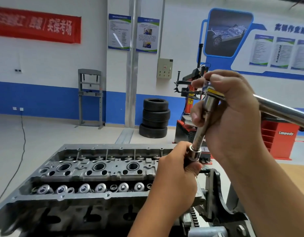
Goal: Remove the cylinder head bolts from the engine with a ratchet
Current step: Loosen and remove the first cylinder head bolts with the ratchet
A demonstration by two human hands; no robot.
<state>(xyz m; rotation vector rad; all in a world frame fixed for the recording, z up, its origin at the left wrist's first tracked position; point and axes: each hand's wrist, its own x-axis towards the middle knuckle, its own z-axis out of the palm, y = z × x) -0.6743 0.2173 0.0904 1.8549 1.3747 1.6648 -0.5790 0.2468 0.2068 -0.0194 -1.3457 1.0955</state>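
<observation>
The grey cylinder head (89, 170) lies across the lower half of the head view, with valve springs and spark plug wells exposed. Above its right end a chrome ratchet (281, 112) stands with a long extension bar (201, 132) and a socket (195, 153) at the bottom. My right hand (233, 106) grips the ratchet head and the top of the extension. My left hand (175, 178) wraps around the socket and whatever hangs below it; that part is hidden in my fist. The ratchet handle runs off to the right.
The engine sits on a stand with a black bracket (221, 197) at its right end. Behind are a stack of tyres (155, 118), a red tyre changer (192, 103), a red cabinet (277, 139) and a grey press frame (90, 98). A black cable (22, 151) crosses the floor at left.
</observation>
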